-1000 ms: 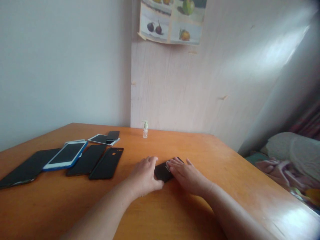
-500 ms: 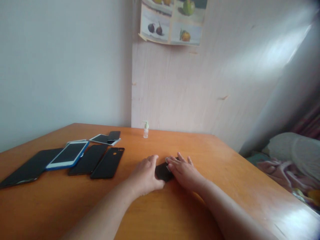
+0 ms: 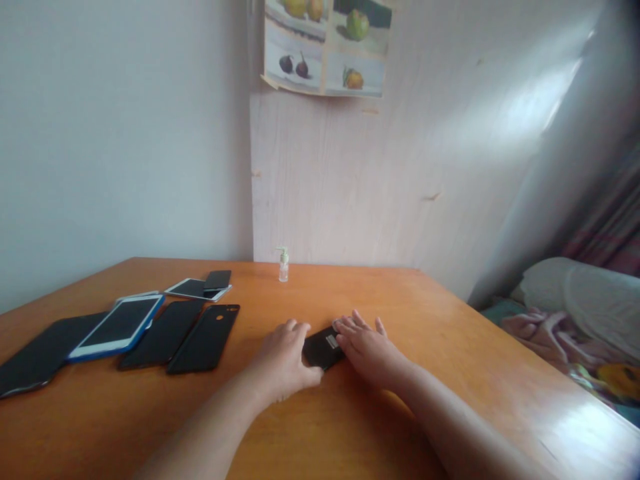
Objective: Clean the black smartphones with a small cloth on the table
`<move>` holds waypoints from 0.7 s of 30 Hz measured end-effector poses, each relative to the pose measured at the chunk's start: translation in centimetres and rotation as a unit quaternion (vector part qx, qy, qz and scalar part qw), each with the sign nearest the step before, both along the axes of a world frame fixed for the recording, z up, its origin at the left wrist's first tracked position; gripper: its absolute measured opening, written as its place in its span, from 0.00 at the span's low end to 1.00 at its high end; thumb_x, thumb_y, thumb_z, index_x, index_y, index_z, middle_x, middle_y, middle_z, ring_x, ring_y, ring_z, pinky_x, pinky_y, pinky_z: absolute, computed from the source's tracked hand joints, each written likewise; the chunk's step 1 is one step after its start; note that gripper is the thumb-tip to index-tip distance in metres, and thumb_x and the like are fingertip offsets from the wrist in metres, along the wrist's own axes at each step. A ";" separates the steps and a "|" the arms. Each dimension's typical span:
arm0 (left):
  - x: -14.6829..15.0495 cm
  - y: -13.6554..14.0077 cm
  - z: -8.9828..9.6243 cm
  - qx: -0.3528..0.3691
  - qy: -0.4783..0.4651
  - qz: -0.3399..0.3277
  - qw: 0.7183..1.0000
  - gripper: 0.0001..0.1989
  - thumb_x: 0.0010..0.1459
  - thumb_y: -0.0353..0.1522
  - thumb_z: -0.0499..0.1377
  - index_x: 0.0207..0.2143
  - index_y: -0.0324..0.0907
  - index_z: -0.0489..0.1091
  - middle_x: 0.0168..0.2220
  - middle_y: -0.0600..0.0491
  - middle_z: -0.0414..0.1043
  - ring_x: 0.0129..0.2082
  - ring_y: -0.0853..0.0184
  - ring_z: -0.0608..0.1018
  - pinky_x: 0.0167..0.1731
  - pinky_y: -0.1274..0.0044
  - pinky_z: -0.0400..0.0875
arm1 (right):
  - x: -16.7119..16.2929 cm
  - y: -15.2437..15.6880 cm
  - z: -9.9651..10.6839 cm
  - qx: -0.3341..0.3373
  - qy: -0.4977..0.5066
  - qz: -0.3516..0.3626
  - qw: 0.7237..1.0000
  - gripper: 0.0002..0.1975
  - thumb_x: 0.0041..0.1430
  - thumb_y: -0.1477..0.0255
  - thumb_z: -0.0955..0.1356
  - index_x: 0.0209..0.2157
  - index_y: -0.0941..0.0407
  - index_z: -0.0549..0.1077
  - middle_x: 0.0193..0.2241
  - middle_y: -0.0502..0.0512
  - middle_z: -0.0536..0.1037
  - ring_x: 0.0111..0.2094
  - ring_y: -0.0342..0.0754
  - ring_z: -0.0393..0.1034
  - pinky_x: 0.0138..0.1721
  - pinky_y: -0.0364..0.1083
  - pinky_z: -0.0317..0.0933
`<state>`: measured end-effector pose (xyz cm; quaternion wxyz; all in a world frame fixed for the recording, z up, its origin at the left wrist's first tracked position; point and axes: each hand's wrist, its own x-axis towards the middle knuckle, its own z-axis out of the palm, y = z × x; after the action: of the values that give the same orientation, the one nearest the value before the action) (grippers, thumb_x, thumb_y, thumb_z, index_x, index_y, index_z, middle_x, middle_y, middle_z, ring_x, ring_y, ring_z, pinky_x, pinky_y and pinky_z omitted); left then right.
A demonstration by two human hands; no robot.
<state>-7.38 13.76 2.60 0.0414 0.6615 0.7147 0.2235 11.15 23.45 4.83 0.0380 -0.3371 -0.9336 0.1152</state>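
Note:
A small black phone (image 3: pixel 320 348) lies flat on the wooden table (image 3: pixel 320 440) between my hands, with a little pale patch on its upper face. My left hand (image 3: pixel 286 360) holds its left end, thumb at the near edge and fingers at the far edge. Across its right end rests my right hand (image 3: pixel 369 348), palm down, fingers stretched out and slightly spread. That end of the phone is hidden beneath the fingers. Something pale shows at the right fingertips, too small to name.
To the left lie several flat devices: a black slab (image 3: pixel 47 350), a white tablet in a blue case (image 3: pixel 120 327), two black phones or covers (image 3: pixel 205 339). Behind them a dark phone (image 3: pixel 218 280) rests on a white tablet (image 3: pixel 187 288). A clear pump bottle (image 3: pixel 284 267) stands further back.
My right hand has slid a little off the phone's face, so the pale patch now shows. My left hand keeps its hold. The whole view has shifted slightly.

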 end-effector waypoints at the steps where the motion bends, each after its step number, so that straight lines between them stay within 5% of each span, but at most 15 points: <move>1: 0.0 0.0 0.1 -0.004 0.004 -0.003 1.000 0.25 0.43 0.42 0.63 0.45 0.44 0.68 0.42 0.47 0.70 0.44 0.56 0.74 0.41 0.72 0.66 | 0.0 -0.8 0.1 -0.012 0.008 0.046 0.999 0.26 0.69 0.62 0.50 0.64 0.51 0.57 0.65 0.55 0.56 0.67 0.60 0.38 0.61 0.72 0.30; 5: 0.0 -0.2 0.6 -0.028 0.006 -0.012 1.000 0.16 0.46 0.41 0.62 0.38 0.46 0.71 0.37 0.49 0.69 0.39 0.59 0.74 0.35 0.75 0.65 | -0.2 -1.9 0.4 -0.048 0.024 0.145 0.988 0.25 0.70 0.61 0.50 0.64 0.45 0.56 0.66 0.49 0.55 0.68 0.58 0.36 0.62 0.70 0.30; 11: 0.1 -0.3 1.0 -0.029 0.002 -0.007 1.000 0.21 0.45 0.41 0.63 0.43 0.46 0.72 0.39 0.49 0.69 0.41 0.59 0.74 0.39 0.74 0.66 | 0.3 1.4 0.1 -0.002 -0.018 -0.042 0.999 0.25 0.69 0.65 0.51 0.63 0.51 0.58 0.65 0.57 0.56 0.67 0.64 0.35 0.58 0.76 0.33; 17: 0.2 -0.4 1.2 -0.047 -0.006 -0.001 0.999 0.21 0.46 0.42 0.63 0.44 0.47 0.72 0.40 0.49 0.69 0.43 0.59 0.74 0.39 0.75 0.66 | 0.6 -2.5 1.3 -0.047 0.029 0.159 0.986 0.23 0.69 0.63 0.52 0.62 0.47 0.59 0.64 0.55 0.59 0.67 0.57 0.42 0.62 0.70 0.33; 21: 0.2 -0.4 1.1 -0.048 0.002 0.001 0.999 0.22 0.46 0.41 0.63 0.45 0.47 0.71 0.41 0.49 0.69 0.44 0.59 0.74 0.41 0.75 0.65 | 1.1 -0.7 1.1 -0.016 -0.002 0.073 0.997 0.23 0.68 0.66 0.53 0.61 0.48 0.61 0.64 0.57 0.59 0.66 0.61 0.44 0.58 0.75 0.35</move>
<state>-7.20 13.38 3.74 0.0715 0.6587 0.7250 0.1880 12.23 22.78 5.95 0.0221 -0.2685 -0.9540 0.1319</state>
